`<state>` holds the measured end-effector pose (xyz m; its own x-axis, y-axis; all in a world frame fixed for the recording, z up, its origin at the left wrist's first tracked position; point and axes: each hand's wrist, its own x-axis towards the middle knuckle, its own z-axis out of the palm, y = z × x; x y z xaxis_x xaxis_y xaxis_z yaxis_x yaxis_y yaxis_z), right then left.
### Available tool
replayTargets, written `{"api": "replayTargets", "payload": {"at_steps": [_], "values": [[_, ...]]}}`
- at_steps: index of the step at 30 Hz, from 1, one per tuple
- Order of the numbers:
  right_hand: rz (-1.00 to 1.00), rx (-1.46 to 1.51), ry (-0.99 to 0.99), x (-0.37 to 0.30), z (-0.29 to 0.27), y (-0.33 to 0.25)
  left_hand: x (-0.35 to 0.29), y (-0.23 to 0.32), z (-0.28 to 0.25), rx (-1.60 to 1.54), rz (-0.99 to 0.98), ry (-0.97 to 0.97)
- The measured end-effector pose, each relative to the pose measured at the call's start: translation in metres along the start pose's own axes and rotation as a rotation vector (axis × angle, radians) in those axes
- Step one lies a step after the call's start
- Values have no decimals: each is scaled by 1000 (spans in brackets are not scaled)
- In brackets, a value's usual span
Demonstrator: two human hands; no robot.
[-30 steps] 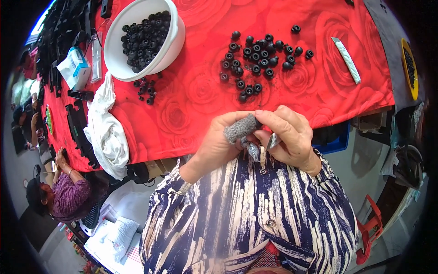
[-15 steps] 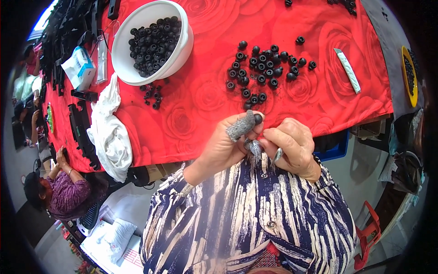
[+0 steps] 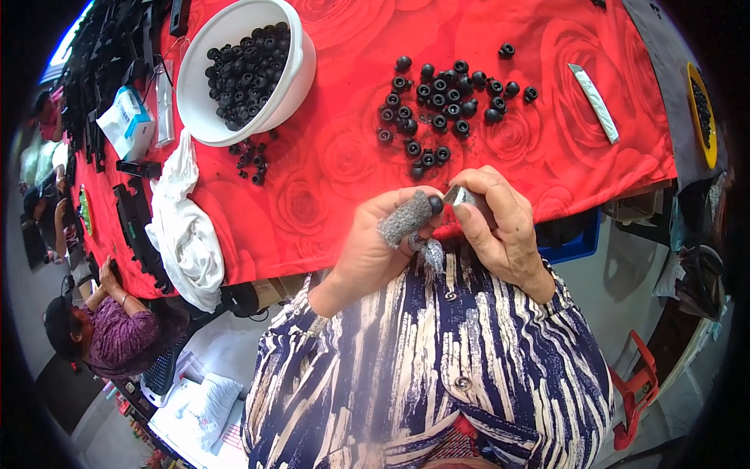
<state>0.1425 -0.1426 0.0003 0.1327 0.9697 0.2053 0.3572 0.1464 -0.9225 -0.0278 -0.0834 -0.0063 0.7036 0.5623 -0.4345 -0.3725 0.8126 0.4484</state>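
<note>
My left hand is closed on a small black round part, pinched at the fingertips. A fuzzy grey finger sleeve covers one of its digits, and a crinkled silvery wrap shows below. Close to the black part, my right hand grips a short blade with a silvery wrapped handle, its tip toward the part. Whether the tip touches cannot be made out. Beyond my hands, several similar black parts lie loose on the red rose-patterned cloth.
A white bowl of black parts stands at the far left, small black scraps beside it. A white cloth lies left. A white-wrapped cutter rests right. Another person sits at the left; a yellow tray is far right.
My right hand has turned and risen, bringing the blade from pointing down to beside the black part. My left hand has shifted slightly left, still pinching the part.
</note>
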Motion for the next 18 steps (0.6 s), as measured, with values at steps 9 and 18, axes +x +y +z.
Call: {"api": "replayTargets", "payload": {"at_steps": [9, 18], "values": [[3, -1, -8, 0, 1, 0, -2, 0, 2, 42, -39, 52], [12, 1, -41, 2, 0, 1, -1, 2, 0, 45, -50, 71]]}}
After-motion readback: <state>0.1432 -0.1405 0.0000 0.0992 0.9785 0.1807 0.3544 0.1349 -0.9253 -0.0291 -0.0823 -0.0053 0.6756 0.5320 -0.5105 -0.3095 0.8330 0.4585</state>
